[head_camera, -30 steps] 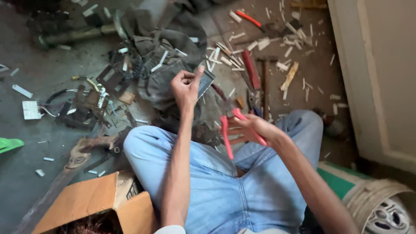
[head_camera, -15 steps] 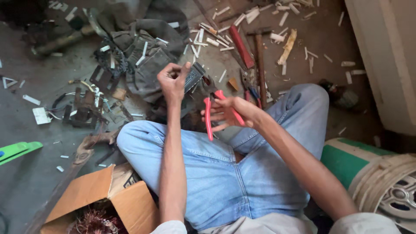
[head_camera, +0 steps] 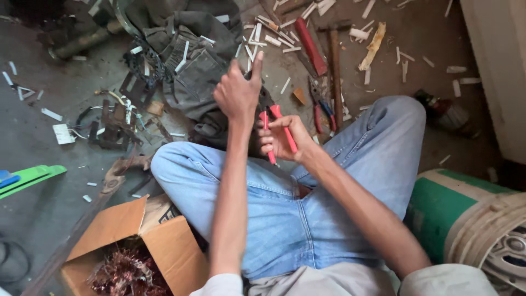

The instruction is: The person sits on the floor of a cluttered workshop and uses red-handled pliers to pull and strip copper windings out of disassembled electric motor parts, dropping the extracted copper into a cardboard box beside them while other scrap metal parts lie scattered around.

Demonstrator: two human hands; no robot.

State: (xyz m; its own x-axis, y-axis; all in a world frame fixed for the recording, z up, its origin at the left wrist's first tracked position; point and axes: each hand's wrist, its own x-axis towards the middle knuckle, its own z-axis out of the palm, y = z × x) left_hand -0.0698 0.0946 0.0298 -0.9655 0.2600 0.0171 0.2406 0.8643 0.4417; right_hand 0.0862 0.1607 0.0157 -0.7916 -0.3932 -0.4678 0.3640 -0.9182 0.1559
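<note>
We are seeing one clear package, an open brown cardboard box [head_camera: 137,241], sitting on the floor just beside the person's left knee [head_camera: 181,164], toward the lower edge of the view. Its flaps are standing open, one showing a dark printed patch, and a tangle of reddish-brown wire [head_camera: 126,271] is lying inside it. Well to the far side of that knee, a small white rectangular card or label-like piece [head_camera: 64,134] is lying flat on the grey floor; we cannot tell what it is. We are seeing no signs and no screens.
</note>
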